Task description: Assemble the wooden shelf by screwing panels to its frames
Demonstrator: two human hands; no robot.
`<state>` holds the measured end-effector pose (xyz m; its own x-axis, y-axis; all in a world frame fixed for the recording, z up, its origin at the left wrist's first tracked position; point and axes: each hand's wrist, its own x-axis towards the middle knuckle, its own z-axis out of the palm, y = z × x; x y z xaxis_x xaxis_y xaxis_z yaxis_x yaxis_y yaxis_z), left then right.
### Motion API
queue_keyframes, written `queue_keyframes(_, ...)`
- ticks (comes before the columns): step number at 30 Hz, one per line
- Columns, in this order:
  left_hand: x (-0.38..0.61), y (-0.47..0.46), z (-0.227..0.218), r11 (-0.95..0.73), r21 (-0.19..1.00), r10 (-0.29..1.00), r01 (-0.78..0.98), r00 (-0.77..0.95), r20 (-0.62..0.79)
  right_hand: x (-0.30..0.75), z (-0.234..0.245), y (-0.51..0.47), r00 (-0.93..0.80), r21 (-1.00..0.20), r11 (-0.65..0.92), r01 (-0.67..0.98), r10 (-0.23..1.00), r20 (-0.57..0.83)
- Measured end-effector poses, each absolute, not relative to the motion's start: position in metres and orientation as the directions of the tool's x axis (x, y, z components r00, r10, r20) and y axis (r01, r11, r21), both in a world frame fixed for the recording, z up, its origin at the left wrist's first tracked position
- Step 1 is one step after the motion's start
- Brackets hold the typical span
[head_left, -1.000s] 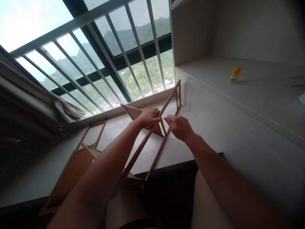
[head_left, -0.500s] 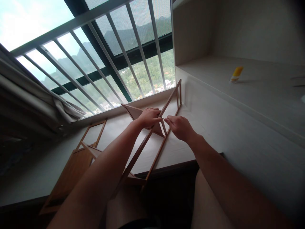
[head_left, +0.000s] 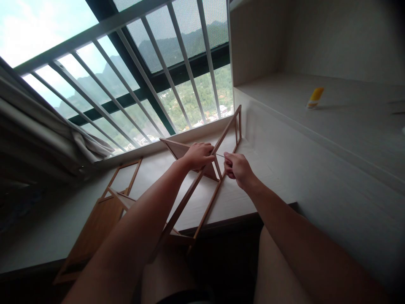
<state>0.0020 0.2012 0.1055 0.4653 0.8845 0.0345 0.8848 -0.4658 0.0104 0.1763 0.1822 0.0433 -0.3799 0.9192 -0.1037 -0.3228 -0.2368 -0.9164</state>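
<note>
A brown wooden frame, made of long rails with flat panels across it, stands tilted in front of me. My left hand is closed around its upper rail, with the fingers over the far side. Just to the right, my right hand is a fist around a thin metal tool, seemingly a hex key. Its slim shaft reaches left to the rail beside my left thumb; the gripped end is hidden in my fingers. Below the hands, a wooden panel joins the frame's rails.
Another wooden frame with a panel leans at the left. Behind are a barred window and a grey curtain. On the right-hand ledge stands a small yellow-and-white container. My legs are below the pale platform's dark edge.
My right hand has shifted slightly right, away from the rail, and its fingers have curled tighter. More of the metal shaft shows. My left hand stays on the rail.
</note>
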Motion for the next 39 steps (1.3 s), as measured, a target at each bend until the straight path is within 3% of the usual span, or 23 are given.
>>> queue_keyframes(3, 0.002, 0.201, 0.106, -0.466, 0.021, 0.885, 0.884, 0.466, 0.027, 0.182, 0.044, 0.183, -0.240, -0.995, 0.073, -0.063, 0.967, 0.086)
queue_keyframes(6, 0.002, 0.202, 0.105, -0.463, 0.029, 0.886, 0.886, 0.463, 0.026, 0.190, 0.049, 0.182, -0.231, -0.880, 0.362, 0.308, 0.925, 0.300)
queue_keyframes(9, 0.002, 0.202, 0.105, -0.458, 0.024, 0.889, 0.889, 0.457, 0.026, 0.194, 0.052, 0.181, -0.311, -0.698, 0.464, 0.545, 0.886, 0.346)
queue_keyframes(12, 0.002, 0.202, 0.105, -0.455, 0.012, 0.890, 0.890, 0.455, 0.025, 0.195, 0.054, 0.182, -0.355, -0.574, 0.478, 0.665, 0.878, 0.321)
queue_keyframes(23, 0.001, 0.202, 0.105, -0.467, 0.016, 0.884, 0.884, 0.466, 0.035, 0.196, 0.058, 0.177, -0.423, -0.411, 0.526, 0.745, 0.848, 0.318)
queue_keyframes(39, 0.002, 0.202, 0.106, -0.464, 0.000, 0.886, 0.886, 0.464, 0.025, 0.197, 0.058, 0.180, -0.406, -0.408, 0.517, 0.752, 0.852, 0.332)
